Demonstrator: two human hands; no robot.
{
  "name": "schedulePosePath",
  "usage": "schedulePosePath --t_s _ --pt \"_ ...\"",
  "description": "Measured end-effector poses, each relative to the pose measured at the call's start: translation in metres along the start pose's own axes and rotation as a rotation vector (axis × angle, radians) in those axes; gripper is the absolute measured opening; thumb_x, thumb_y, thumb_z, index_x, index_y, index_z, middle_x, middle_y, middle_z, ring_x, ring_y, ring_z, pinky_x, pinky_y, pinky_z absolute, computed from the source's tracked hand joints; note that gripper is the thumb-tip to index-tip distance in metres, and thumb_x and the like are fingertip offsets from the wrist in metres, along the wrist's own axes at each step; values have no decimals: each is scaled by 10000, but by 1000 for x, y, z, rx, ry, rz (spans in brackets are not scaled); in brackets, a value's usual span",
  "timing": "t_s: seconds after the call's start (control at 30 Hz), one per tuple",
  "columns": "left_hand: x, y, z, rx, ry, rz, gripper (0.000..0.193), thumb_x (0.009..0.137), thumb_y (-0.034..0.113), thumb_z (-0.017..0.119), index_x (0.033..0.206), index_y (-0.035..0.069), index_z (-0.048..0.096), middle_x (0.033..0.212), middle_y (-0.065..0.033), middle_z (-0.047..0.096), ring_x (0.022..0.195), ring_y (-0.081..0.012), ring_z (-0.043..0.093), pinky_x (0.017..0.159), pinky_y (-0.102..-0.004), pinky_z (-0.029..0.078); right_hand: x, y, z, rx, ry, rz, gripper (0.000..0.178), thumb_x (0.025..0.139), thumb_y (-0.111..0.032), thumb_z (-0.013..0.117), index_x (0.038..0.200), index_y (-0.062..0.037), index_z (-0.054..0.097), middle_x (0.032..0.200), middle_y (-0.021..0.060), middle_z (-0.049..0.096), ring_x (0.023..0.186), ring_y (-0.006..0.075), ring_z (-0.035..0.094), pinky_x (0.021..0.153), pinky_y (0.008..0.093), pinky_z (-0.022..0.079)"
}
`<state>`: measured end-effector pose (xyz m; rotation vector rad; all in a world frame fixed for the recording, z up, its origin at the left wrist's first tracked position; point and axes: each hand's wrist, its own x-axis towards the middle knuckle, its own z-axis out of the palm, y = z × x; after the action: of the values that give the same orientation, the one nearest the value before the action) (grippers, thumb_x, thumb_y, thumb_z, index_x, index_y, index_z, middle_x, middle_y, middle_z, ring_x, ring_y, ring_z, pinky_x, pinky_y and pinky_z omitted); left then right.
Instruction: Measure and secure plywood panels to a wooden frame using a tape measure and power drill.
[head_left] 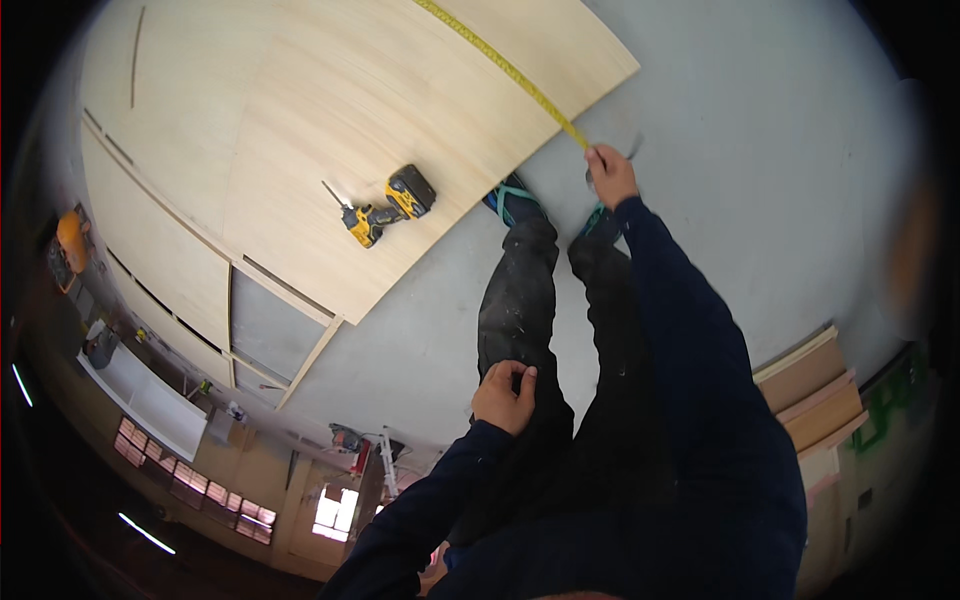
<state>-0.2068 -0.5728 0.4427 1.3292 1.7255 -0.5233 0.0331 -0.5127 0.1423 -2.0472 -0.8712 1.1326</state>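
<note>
My right hand (pixel 613 174) is closed around a tape measure just past the edge of the plywood sheet (pixel 300 110). Its yellow blade (pixel 510 68) runs out from my fingers across the sheet toward the far edge of view. Most of the tape's case is hidden by the hand. Over my thigh, my left hand (pixel 505 397) is curled with thumb and forefinger together; whether something small sits between them I cannot make out. A yellow and black cordless drill (pixel 378 213) with a long bit lies on the plywood, left of my feet.
Narrow wooden strips (pixel 310 360) form a frame beside the sheet's left corner. Stacked boards (pixel 815 390) stand at the right on the grey floor (pixel 760 150). A white trough-like piece (pixel 150 405) and a ladder (pixel 388 460) are farther off at the left. My shoes touch the sheet's near edge.
</note>
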Motion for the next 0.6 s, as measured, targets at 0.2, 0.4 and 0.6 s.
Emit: schedulePosePath --t_s 0.2,0.4,0.6 --pt "-4 9 9 -47 36 84 206 821 295 613 810 90 594 760 -83 585 646 -250 576 591 -353 450 -2 -5 -27 -158 -460 220 267 876 -282 497 834 -38 597 714 179 589 687 316 585 630 383 440" --pt "-8 6 12 -57 70 59 209 830 300 594 820 91 586 772 -80 585 673 -258 577 601 -366 451 13 -13 -23 -476 -591 201 319 785 -322 607 871 -15 627 723 145 616 694 270 589 661 374 445" --pt "-14 0 12 -144 94 -4 209 831 302 584 824 93 582 819 -88 592 749 -289 593 643 -390 464 9 -2 -23 -189 -460 274 303 733 -289 641 819 2 632 718 133 629 694 242 597 645 347 446"
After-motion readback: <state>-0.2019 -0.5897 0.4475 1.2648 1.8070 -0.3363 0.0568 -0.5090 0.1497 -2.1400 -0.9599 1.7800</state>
